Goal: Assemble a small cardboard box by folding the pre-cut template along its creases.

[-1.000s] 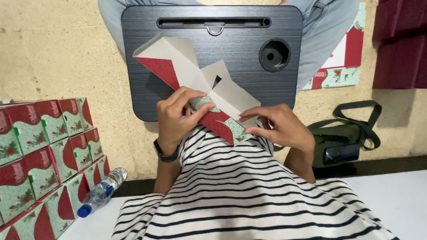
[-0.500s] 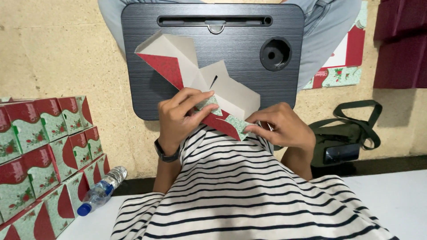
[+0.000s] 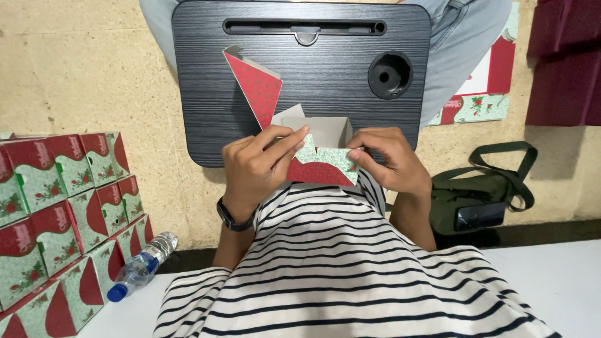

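Head view: the left hand (image 3: 260, 169) curls round the near left end of a half-folded cardboard box (image 3: 319, 153), printed red and green outside and grey inside, with the fingers bent over its top edge and the thumb behind, pinching the wall. The right hand (image 3: 388, 163) pinches the box's opposite end, thumb and forefinger pressed together on the green flap at the corner. The box sits between the two hands, touching both, held just above the near edge of a black lap desk (image 3: 206, 94). One long red flap (image 3: 256, 87) sticks up and away from the left hand, tilted over the desk. The box's open grey inside is bare. Beyond the right hand, a round cup recess (image 3: 389, 75) in the desk. Well left of the left hand stand stacked finished boxes (image 3: 56, 200) in the same print, a plastic bottle (image 3: 141, 266) lying beside them. Right of the right hand, an olive bag (image 3: 482, 194) on the floor.
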